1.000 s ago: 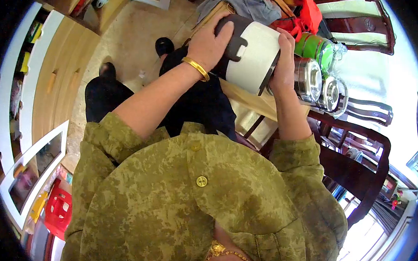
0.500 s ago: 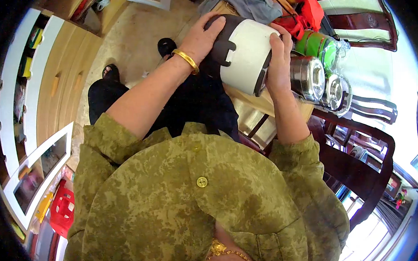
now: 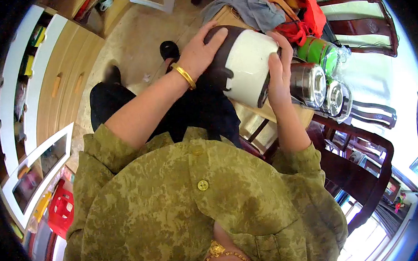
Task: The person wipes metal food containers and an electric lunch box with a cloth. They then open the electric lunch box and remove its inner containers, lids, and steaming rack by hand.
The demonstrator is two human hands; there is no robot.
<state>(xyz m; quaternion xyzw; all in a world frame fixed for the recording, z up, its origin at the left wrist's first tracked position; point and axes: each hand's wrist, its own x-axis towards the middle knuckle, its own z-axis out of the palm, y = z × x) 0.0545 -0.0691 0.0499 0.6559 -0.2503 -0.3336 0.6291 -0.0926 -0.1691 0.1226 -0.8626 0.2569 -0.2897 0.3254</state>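
Note:
A white drum-shaped container (image 3: 248, 61) with dark brown ends, one with a wavy edge, is held tilted in front of my body by both hands. My left hand (image 3: 206, 49), with a gold bangle at the wrist, is closed on its dark end, thumb over the top. On the opposite end my right hand (image 3: 280, 71) presses its thumb on the white side, fingers around the far rim. The undersides of both grips are hidden. Close to my right hand lie a shiny metal pot (image 3: 309, 84) and a green container (image 3: 321, 53) in clear plastic.
A wooden table (image 3: 264, 110) is under the pots, with grey cloth (image 3: 243, 7) and a red bag (image 3: 302, 14) at its far end. Dark wooden chairs (image 3: 355, 168) stand to the right. Drawers (image 3: 67, 80) and a red basket (image 3: 62, 209) are on the left.
Both hands and the container have shifted slightly lower in view, and the container has turned a little. Neither hand has let go. One foot at left is blurred by motion.

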